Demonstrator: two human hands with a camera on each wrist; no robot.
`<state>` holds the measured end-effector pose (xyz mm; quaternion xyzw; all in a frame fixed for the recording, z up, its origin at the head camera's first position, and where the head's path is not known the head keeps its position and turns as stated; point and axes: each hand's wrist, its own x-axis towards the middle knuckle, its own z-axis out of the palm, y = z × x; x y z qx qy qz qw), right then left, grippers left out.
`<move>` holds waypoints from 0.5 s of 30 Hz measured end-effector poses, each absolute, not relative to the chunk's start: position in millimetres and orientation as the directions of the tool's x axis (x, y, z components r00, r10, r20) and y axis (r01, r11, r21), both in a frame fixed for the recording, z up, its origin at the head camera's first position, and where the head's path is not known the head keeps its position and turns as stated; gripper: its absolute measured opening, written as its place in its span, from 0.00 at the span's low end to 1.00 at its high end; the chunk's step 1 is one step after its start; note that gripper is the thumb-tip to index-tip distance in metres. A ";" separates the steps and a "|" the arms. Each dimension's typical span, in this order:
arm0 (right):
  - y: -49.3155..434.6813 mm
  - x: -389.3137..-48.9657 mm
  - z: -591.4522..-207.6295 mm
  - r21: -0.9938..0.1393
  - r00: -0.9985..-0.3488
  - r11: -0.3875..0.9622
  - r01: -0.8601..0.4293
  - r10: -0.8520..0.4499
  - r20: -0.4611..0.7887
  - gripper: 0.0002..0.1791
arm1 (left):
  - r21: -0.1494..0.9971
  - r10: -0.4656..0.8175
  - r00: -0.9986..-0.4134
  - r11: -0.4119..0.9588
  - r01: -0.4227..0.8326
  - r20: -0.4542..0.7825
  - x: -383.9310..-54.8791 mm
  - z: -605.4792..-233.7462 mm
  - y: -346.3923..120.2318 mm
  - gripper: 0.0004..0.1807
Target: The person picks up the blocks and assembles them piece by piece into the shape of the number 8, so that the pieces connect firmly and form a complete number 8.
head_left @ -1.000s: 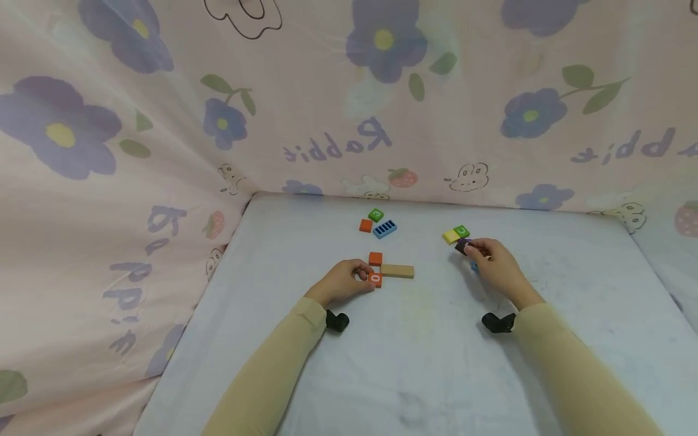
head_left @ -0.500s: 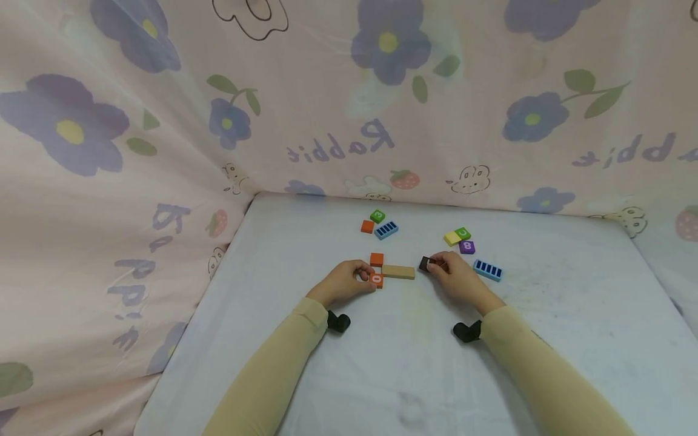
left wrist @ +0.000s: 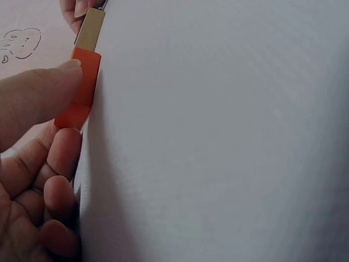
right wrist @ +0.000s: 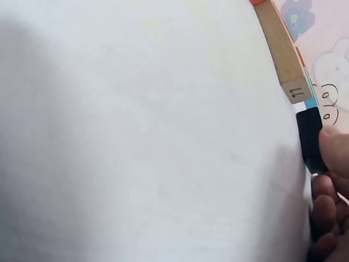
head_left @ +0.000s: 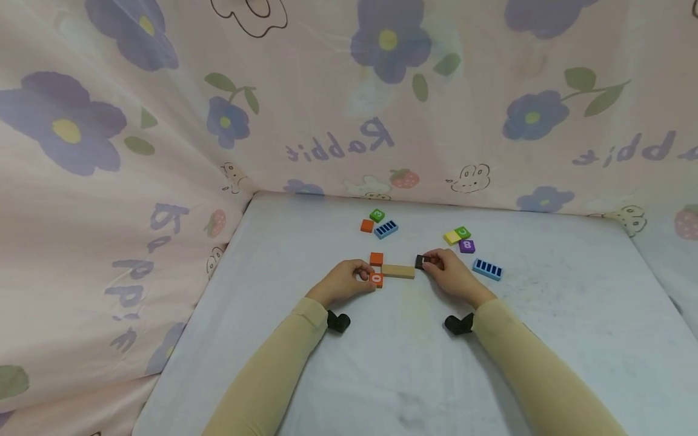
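Observation:
My left hand (head_left: pixel 342 282) pinches an orange block (head_left: pixel 377 279) marked 0, its thumb lying on the block in the left wrist view. Just behind that block sits a plain orange block (head_left: pixel 376 259). A long tan wooden block (head_left: pixel 398 272) lies flat against their right side, with what looks like 11 on its end in the right wrist view. Between thumb and fingers, my right hand (head_left: pixel 451 276) holds a small black block (right wrist: pixel 310 136). A narrow gap separates the black block from the tan block's right end.
Behind, on the white tabletop (head_left: pixel 403 363), lie a green block (head_left: pixel 377 215), an orange block (head_left: pixel 367 226) and a striped blue block (head_left: pixel 386 229). Toward the right are yellow (head_left: pixel 452 237), green (head_left: pixel 462 232) and purple (head_left: pixel 466 246) blocks, plus another striped blue block (head_left: pixel 488 269).
My right hand has carried the black block leftward, from beside the purple block to near the tan block's right end. My left hand has stayed put on the orange 0 block.

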<state>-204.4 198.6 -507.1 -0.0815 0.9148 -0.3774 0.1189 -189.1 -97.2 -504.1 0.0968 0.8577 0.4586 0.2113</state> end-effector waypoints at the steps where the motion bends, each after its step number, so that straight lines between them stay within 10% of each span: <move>1: 198.4 -204.6 -506.5 -0.711 -0.958 0.701 -0.054 -0.237 -0.161 0.19 | 0.827 0.360 -0.892 0.561 -0.028 -0.274 -188.7 -503.5 -97.1 0.17; 15: 195.8 -204.2 -505.3 -0.716 -0.952 0.697 -0.031 -0.238 -0.191 0.21 | 0.830 0.378 -0.891 0.558 0.004 -0.250 -189.6 -503.4 -97.4 0.18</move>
